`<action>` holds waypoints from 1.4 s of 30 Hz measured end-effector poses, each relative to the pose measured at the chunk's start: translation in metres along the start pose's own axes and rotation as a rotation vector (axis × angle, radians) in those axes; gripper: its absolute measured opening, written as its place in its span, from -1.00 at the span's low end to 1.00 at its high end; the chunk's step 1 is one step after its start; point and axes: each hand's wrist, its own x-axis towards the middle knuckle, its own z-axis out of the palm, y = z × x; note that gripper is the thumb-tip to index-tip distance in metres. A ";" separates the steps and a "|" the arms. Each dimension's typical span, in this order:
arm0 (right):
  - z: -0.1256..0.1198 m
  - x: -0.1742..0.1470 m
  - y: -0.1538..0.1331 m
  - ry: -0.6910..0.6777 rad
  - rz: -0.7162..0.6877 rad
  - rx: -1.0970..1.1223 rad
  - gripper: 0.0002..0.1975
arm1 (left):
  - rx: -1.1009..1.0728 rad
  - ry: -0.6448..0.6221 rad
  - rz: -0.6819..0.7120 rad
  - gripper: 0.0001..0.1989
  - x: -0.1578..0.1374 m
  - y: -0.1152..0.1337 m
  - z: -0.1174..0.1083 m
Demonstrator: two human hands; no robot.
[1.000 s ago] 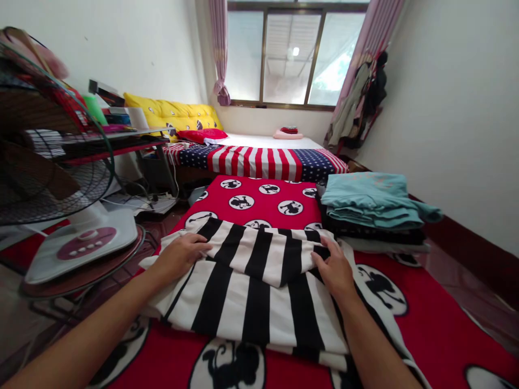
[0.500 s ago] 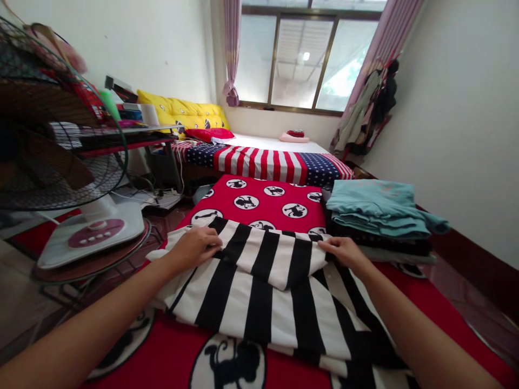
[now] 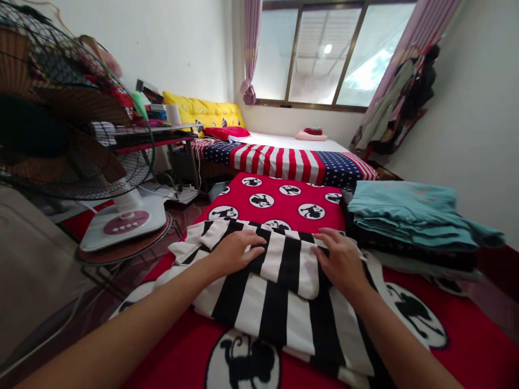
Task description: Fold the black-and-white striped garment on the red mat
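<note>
A black-and-white striped garment lies on a red cloth printed with dark monkey figures in white circles. Its far part is folded over toward me. My left hand rests on the left of this fold, thumb and fingers apart. On the right side of the fold lies my right hand, its fingers spread over the fabric. Neither hand pinches the cloth. Beyond my right hand sits a stack of folded clothes with a teal garment on top.
A fan stands on a round stool at the left, near a cluttered desk. Farther back is a bed with a stars-and-stripes cover. Clothes hang by the window at the right.
Both hands have let go of the garment's far edge and opened onto the fold. My left hand has moved inward. The whole view has shifted, with the scene now farther right.
</note>
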 end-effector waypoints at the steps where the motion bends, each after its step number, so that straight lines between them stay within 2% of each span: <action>1: 0.007 -0.004 -0.008 -0.042 -0.082 0.068 -0.67 | -0.008 -0.006 0.020 -0.63 0.004 -0.001 0.008; 2: 0.014 -0.009 -0.012 -0.101 -0.139 0.115 -0.62 | 0.016 -0.026 0.015 -0.58 0.007 -0.004 0.017; 4: 0.028 -0.020 -0.006 -0.224 -0.159 0.131 -0.54 | 0.121 -0.079 -0.062 -0.49 0.008 -0.014 0.033; 8: 0.035 -0.031 0.026 -0.343 0.006 -0.018 -0.46 | 0.254 -0.141 -0.189 -0.41 0.005 -0.030 0.048; 11: 0.021 -0.025 0.024 -0.350 0.108 -0.121 -0.43 | 0.281 -0.167 -0.236 -0.41 0.011 -0.020 0.048; 13: 0.014 -0.021 0.009 -0.333 0.049 -0.093 -0.41 | 0.272 -0.123 -0.213 -0.42 0.016 -0.005 0.051; 15: 0.011 -0.022 -0.004 -0.358 -0.106 0.011 -0.39 | 0.250 -0.064 -0.125 -0.44 0.020 0.011 0.059; 17: 0.014 -0.028 -0.004 -0.395 -0.171 0.101 -0.38 | 0.244 -0.033 -0.048 -0.47 0.019 0.021 0.071; 18: 0.015 -0.032 0.002 -0.396 -0.140 0.126 -0.40 | 0.248 -0.027 -0.033 -0.48 0.018 0.024 0.076; 20: 0.016 -0.036 0.025 -0.331 0.011 0.170 -0.49 | 0.256 -0.017 -0.026 -0.49 0.016 0.026 0.085; 23: 0.010 -0.029 0.069 -0.126 0.308 0.213 -0.63 | 0.259 0.012 -0.021 -0.50 0.013 0.023 0.090; 25: 0.005 -0.017 0.092 -0.016 0.490 0.163 -0.64 | 0.263 0.039 -0.018 -0.51 0.013 0.022 0.091; 27: 0.004 -0.004 0.108 0.004 0.598 0.089 -0.63 | 0.265 0.063 -0.012 -0.51 0.013 0.021 0.091; 29: 0.006 0.005 0.115 -0.042 0.639 0.041 -0.64 | 0.263 0.079 -0.007 -0.51 0.013 0.021 0.092; 34: 0.017 0.009 0.119 -0.186 0.655 -0.081 -0.82 | 0.272 0.076 -0.011 -0.51 0.013 0.021 0.093; 39: 0.008 -0.006 0.123 -0.179 0.721 -0.251 -0.74 | 0.276 0.046 -0.028 -0.50 0.013 0.021 0.092; 42: 0.003 -0.012 0.114 -0.145 0.712 -0.285 -0.70 | 0.278 0.033 -0.026 -0.49 0.014 0.021 0.092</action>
